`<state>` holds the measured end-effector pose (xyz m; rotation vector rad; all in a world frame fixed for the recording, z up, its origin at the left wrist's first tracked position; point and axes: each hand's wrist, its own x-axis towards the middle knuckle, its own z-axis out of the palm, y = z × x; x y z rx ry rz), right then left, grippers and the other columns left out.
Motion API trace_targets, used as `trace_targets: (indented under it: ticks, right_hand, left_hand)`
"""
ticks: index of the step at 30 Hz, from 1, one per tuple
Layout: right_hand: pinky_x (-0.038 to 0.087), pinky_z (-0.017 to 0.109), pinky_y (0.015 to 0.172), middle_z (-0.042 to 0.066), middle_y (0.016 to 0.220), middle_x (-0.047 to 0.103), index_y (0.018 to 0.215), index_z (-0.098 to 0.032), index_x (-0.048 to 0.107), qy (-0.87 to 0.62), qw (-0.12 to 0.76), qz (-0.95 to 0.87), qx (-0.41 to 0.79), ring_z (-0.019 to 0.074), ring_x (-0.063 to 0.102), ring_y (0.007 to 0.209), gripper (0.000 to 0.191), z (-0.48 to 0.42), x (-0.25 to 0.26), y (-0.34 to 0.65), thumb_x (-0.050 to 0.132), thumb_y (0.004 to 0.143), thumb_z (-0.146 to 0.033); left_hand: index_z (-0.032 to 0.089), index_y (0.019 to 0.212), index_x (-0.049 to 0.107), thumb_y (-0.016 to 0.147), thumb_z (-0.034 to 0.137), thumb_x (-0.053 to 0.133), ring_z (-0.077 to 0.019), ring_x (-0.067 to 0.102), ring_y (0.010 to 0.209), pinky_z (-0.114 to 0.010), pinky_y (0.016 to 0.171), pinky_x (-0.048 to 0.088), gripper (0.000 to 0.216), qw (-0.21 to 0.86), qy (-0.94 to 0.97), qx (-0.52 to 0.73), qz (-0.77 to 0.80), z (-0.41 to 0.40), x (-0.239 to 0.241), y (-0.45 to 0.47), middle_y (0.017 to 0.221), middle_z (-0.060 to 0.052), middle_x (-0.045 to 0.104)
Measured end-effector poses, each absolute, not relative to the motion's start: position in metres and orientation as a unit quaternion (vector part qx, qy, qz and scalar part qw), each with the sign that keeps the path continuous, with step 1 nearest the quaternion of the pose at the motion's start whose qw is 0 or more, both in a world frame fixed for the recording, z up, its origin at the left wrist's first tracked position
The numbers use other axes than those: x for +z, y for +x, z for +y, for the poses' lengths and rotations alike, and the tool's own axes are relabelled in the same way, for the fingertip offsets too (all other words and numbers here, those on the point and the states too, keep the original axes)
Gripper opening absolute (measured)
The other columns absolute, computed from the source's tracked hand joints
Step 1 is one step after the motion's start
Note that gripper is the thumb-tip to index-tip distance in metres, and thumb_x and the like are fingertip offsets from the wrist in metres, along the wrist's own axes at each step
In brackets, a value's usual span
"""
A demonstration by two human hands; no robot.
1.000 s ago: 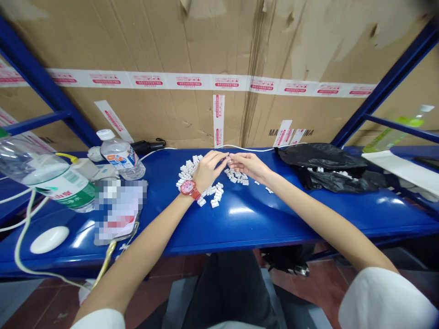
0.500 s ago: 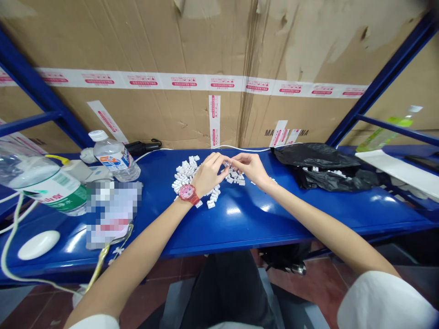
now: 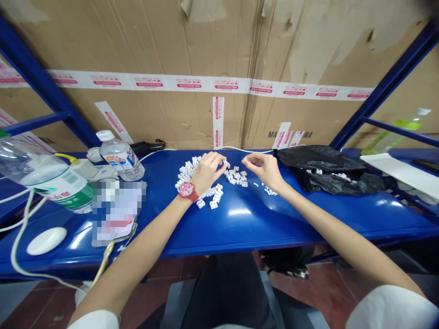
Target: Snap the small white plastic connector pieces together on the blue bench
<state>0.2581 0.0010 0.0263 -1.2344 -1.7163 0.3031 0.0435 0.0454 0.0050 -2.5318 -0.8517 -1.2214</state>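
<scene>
My left hand [image 3: 208, 171], with a red watch on its wrist, pinches a small white plastic piece [image 3: 225, 161] between thumb and fingers. Beneath and beside that hand spreads a pile of similar white pieces [image 3: 185, 172], some lying toward the front. A smaller group of white pieces [image 3: 238, 177] rests between the two hands. My right hand [image 3: 265, 170] is held apart from the left, thumb and fingertips pressed together; whatever is in them is too small to make out. Below it lie tiny white bits [image 3: 269, 190] on the blue table [image 3: 233, 228].
At the right is a black plastic bag [image 3: 315, 167] with white pieces inside. Bottles [image 3: 121, 157], a large water bottle [image 3: 65, 185], a blurred phone-like item [image 3: 118, 212] and a white oval object [image 3: 47, 241] occupy the left. Cardboard [image 3: 164, 123] stands behind.
My hands were together at the fingertips and are now apart, the right one having moved to the right. The white piece stays in my left hand. The view has shifted slightly.
</scene>
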Motion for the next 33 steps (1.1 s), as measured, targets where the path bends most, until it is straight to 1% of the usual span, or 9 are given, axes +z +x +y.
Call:
trace_targets:
  ticks: [5, 8, 10, 13, 16, 21, 26, 29, 33]
  right_hand:
    - [0.05, 0.029, 0.064, 0.007, 0.075, 0.074, 0.082, -0.016, 0.074, -0.56, 0.312, -0.766, 0.047, 0.0189, 0.067, 0.065, 0.021, -0.017, 0.032, 0.315, 0.067, 0.083, -0.035]
    - [0.05, 0.03, 0.065, 0.006, 0.075, 0.074, 0.084, -0.017, 0.074, -0.582, 0.19, -0.791, 0.019, 0.0207, 0.069, 0.068, 0.015, -0.032, 0.024, 0.342, 0.066, 0.083, -0.03]
    - [0.051, 0.032, 0.07, 0.007, 0.083, 0.075, 0.09, -0.017, 0.075, -0.575, 0.15, -0.804, -0.006, 0.0232, 0.071, 0.076, 0.018, -0.037, 0.019, 0.347, 0.065, 0.086, -0.031]
    - [0.052, 0.036, 0.077, 0.01, 0.089, 0.074, 0.097, -0.015, 0.074, -0.547, 0.16, -0.82, -0.05, 0.0253, 0.07, 0.084, 0.023, -0.035, 0.023, 0.333, 0.064, 0.089, -0.034]
    - [0.052, 0.036, 0.078, 0.01, 0.089, 0.074, 0.097, -0.015, 0.074, -0.508, 0.201, -0.836, -0.055, 0.0246, 0.068, 0.085, 0.02, -0.018, 0.042, 0.301, 0.063, 0.091, -0.031]
    - [0.051, 0.034, 0.081, 0.008, 0.092, 0.075, 0.095, -0.017, 0.076, -0.43, 0.224, -0.874, 0.001, 0.0224, 0.068, 0.085, 0.015, 0.038, 0.058, 0.239, 0.064, 0.085, -0.016]
    - [0.049, 0.033, 0.089, 0.009, 0.109, 0.075, 0.106, -0.017, 0.076, -0.341, 0.183, -0.919, 0.07, 0.0212, 0.068, 0.097, 0.045, 0.09, 0.031, 0.181, 0.057, 0.073, 0.007]
    - [0.046, 0.032, 0.09, 0.01, 0.103, 0.076, 0.1, -0.015, 0.076, -0.329, 0.176, -0.924, 0.085, 0.021, 0.068, 0.095, 0.042, 0.102, 0.017, 0.162, 0.055, 0.073, 0.008]
    - [0.045, 0.029, 0.076, 0.008, 0.085, 0.075, 0.09, -0.013, 0.075, -0.338, 0.191, -0.915, 0.107, 0.0179, 0.065, 0.077, 0.027, 0.102, 0.013, 0.164, 0.061, 0.074, 0.003]
  left_hand:
    - [0.015, 0.106, 0.065, 0.094, 0.016, 0.061, -0.0184, 0.064, 0.088, -0.033, 0.084, 0.051, 0.012, -0.038, -0.856, -0.418, -0.303, 0.042, -0.002, 0.055, 0.093, -0.005, 0.069]
    - [0.018, 0.107, 0.069, 0.093, 0.019, 0.064, -0.0169, 0.065, 0.085, -0.031, 0.083, 0.052, 0.015, -0.126, -0.854, -0.396, -0.313, 0.04, -0.006, 0.062, 0.092, -0.003, 0.072]
    - [0.018, 0.105, 0.071, 0.093, 0.023, 0.065, -0.0187, 0.064, 0.092, -0.034, 0.088, 0.052, 0.014, -0.129, -0.856, -0.38, -0.325, 0.04, -0.008, 0.064, 0.097, -0.004, 0.073]
    - [0.019, 0.098, 0.075, 0.093, 0.028, 0.065, -0.0245, 0.059, 0.104, -0.041, 0.095, 0.049, 0.015, -0.067, -0.879, -0.322, -0.345, 0.04, -0.011, 0.063, 0.108, -0.007, 0.071]
    - [0.02, 0.103, 0.075, 0.096, 0.031, 0.06, -0.0259, 0.056, 0.106, -0.044, 0.095, 0.048, 0.02, -0.019, -0.889, -0.293, -0.352, 0.045, -0.008, 0.056, 0.114, -0.007, 0.069]
    - [0.018, 0.102, 0.073, 0.089, 0.01, 0.049, -0.0294, 0.058, 0.101, -0.048, 0.089, 0.049, 0.028, 0.086, -0.789, -0.418, -0.442, 0.072, 0.004, 0.02, 0.104, -0.01, 0.071]
    - [0.019, 0.093, 0.071, 0.077, 0.003, 0.048, -0.0328, 0.059, 0.096, -0.049, 0.082, 0.049, 0.032, 0.166, -0.694, -0.516, -0.475, 0.097, 0.0, -0.012, 0.095, -0.011, 0.071]
    - [0.019, 0.09, 0.069, 0.074, 0.002, 0.05, -0.0324, 0.06, 0.095, -0.049, 0.081, 0.05, 0.031, 0.171, -0.705, -0.506, -0.467, 0.098, -0.005, -0.01, 0.094, -0.011, 0.071]
    - [0.018, 0.092, 0.069, 0.072, 0.001, 0.05, -0.0346, 0.06, 0.098, -0.052, 0.082, 0.049, 0.033, 0.147, -0.726, -0.476, -0.474, 0.093, -0.004, -0.002, 0.097, -0.012, 0.07]
